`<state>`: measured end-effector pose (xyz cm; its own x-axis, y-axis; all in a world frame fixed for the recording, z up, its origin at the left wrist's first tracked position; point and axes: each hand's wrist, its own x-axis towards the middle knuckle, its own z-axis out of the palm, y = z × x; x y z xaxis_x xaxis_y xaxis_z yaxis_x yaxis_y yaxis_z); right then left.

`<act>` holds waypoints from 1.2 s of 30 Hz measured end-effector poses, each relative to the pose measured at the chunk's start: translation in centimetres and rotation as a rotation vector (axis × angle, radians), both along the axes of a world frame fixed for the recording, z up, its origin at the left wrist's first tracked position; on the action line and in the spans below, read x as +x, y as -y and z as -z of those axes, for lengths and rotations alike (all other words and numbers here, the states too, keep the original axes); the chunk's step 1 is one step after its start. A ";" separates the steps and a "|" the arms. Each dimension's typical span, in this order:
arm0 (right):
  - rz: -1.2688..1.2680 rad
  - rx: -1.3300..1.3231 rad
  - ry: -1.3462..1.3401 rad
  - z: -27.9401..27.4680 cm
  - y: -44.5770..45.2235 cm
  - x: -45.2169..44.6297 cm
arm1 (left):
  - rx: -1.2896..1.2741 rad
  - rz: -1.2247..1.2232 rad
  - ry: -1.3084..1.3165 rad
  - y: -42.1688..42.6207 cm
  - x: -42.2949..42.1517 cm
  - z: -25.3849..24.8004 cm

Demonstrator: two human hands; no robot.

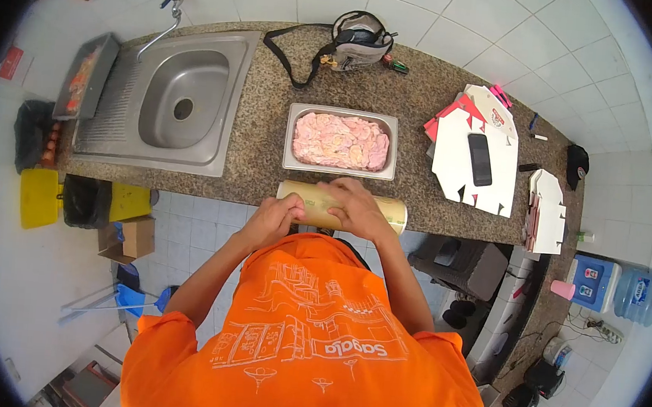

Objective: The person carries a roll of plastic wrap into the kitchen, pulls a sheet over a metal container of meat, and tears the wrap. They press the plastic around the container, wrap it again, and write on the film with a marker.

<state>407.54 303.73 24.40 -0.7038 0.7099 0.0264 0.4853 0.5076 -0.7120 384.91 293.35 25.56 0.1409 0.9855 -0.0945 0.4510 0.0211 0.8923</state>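
Observation:
A wide yellowish roll of cling film (391, 213) lies level at the front edge of the counter, close to my body. My left hand (279, 215) is closed at the roll's left part, its fingers curled in against the film. Over the middle of the roll rests my right hand (355, 209), fingers bent around the top and gripping it. Just behind the roll stands a rectangular metal pan (393, 144), filled with pale pink raw meat (341, 140) that looks like chicken.
A steel sink (185, 100) is at the left, with a tray (90, 82) on its drainboard. A strapped bag (360, 42) lies at the back. On the right, a phone (479, 159) rests on flat cardboard boxes (451, 171), beside another cardboard stack (546, 213).

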 end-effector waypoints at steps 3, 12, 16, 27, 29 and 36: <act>-0.244 0.015 -0.046 1.5 -1.8 -0.5 | -0.003 0.040 0.003 0.2 -0.3 -0.5; -0.587 -0.037 0.424 -4.6 -1.6 -1.0 | -0.022 0.050 0.149 0.0 -1.8 2.0; -0.654 0.120 0.243 -2.7 -2.1 0.5 | -0.144 0.103 0.246 0.4 -2.4 2.3; -0.644 0.213 0.507 -6.8 1.3 3.4 | -0.161 0.249 0.214 0.4 -3.6 1.9; -0.593 0.202 0.468 -5.8 0.9 4.3 | -0.179 0.276 0.210 0.2 -3.7 1.8; -0.521 0.491 0.218 -2.3 -0.7 6.1 | -0.247 0.341 0.246 -0.7 -3.6 1.0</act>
<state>413.61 304.40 26.70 -0.9713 0.2256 0.0754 0.1994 0.9450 -0.2591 381.30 294.03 24.59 0.4994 0.8316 -0.2428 0.2450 0.1333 0.9603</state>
